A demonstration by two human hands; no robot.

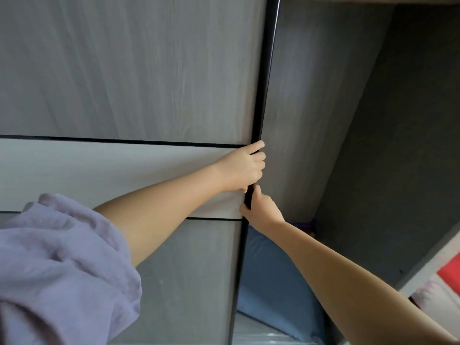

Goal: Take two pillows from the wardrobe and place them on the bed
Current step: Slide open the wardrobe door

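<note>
A grey wood-grain sliding wardrobe door [129, 70] fills the left and centre, with a black edge strip [263, 95] running down it. My left hand [242, 168] is wrapped around that black edge. Just below it, my right hand [261, 210] grips the same edge from the open side. To the right of the edge the wardrobe's dark interior [385, 145] is exposed. A blue pillow [271, 282] lies inside at the bottom, partly hidden by my right forearm and the door.
A white, plastic-wrapped item [256, 332] lies under the blue pillow. A light shelf edge [428, 260] crosses the lower right, with red [450, 270] and pale pink fabric [430, 295] beneath it. My lilac sleeve [62, 270] fills the lower left.
</note>
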